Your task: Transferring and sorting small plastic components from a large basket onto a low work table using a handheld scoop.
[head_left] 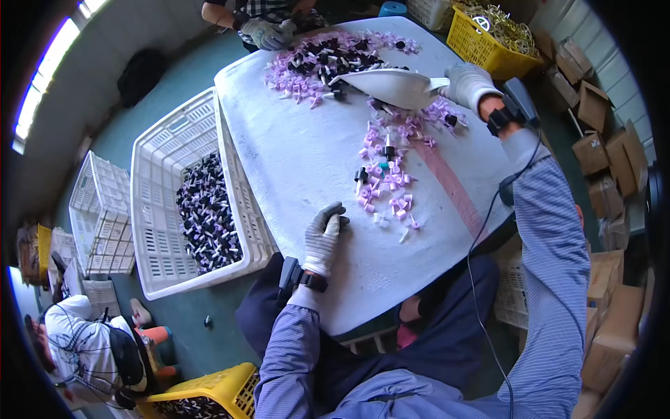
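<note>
In my gloved right hand [469, 85], closed round its handle, is a white plastic scoop [394, 85] at the far right of the table. The scoop sits over the edge of a large pile of small purple and black plastic caps [307, 63]. Below the scoop, a loose trail of purple caps [384, 188], with a few black ones, runs towards me. My gloved left hand [325, 234] rests on the white tabletop [293, 167] left of this trail. Its dark-tipped fingers are curled together, and their inner side is hidden.
A white crate [150, 209] of black, white and purple pieces stands against the table's left side. Across the table are another person's gloved hands [265, 32]. Yellow baskets [481, 45] stand far right and lower left. Cardboard boxes [593, 153] line the right. A cable hangs along my right arm.
</note>
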`<state>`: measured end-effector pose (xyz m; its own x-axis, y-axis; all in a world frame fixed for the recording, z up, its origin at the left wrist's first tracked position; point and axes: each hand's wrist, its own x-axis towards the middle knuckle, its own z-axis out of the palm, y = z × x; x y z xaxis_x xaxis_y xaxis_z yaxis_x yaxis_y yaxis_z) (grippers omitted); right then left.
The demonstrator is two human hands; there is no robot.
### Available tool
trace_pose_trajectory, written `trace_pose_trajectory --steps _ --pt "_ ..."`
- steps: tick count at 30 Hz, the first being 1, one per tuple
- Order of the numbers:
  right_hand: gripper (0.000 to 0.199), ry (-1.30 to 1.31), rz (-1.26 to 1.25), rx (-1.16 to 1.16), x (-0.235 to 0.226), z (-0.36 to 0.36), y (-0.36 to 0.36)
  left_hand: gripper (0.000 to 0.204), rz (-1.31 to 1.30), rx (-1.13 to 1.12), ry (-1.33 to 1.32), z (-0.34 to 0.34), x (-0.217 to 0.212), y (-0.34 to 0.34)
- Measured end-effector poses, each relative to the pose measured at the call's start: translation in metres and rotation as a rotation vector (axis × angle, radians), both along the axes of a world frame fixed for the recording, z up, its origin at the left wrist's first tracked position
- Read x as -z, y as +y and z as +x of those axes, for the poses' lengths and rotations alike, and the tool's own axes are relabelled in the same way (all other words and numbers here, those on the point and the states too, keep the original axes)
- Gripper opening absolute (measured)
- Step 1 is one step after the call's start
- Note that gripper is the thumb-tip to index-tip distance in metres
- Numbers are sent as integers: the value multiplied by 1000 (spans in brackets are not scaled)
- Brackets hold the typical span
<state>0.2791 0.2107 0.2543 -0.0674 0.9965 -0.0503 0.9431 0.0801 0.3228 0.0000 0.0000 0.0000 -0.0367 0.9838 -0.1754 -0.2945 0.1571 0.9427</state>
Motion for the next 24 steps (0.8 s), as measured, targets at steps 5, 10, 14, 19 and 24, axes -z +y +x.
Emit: trace_pose_trajectory --steps 5,10,14,19,24 --pt "38 81 56 59 -1 -6 -11 27 52 21 47 -5 4 1" --pt "38 433 116 -10 29 -7 -12 27 41 23 19 -2 -3 0" --pt "41 1249 -83 159 82 -25 -5 27 40 26 30 3 -2 -3" --pt "26 1663 -417 320 96 -123 -22 27 59 14 134 -5 -1 -3" --pt "20 1711 -498 374 125 -200 6 25 82 -10 99 -1 2 -3"
